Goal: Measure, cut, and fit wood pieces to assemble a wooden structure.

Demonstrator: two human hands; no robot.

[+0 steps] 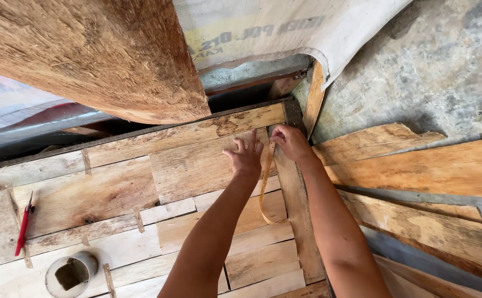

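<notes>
Two bare hands reach away from the viewer over a panel of pale wooden slats (141, 221), seen from a head-worn camera looking down. The left hand (245, 156) lies flat on the boards with fingers spread and grasps nothing; it seems to press the surface to steady it. The right hand (290, 142) rests just to its right, at the far right corner of the panel, fingers curled over the top end of a thin tan strap (265, 187). Its grip appears pinched on that end, probably to hold the strap in place against the wood.

The strap runs with its long axis far to near: it starts under the right hand, comes down between the two forearms, and curls to the right at its near end. It lies on the slats beside a long upright board (296, 221) that edges the panel on the right.

Well apart, at the near left, a red-handled tool (23, 229) lies on the slats, pointing far to near. A short grey tube (72, 273) sits close by it. A rough fibrous slab (103, 55) hangs over the far left. Loose planks (417, 160) lie on the grey concrete floor (445, 72) to the right, and a pale woven sack (285, 27) drapes at the far edge.
</notes>
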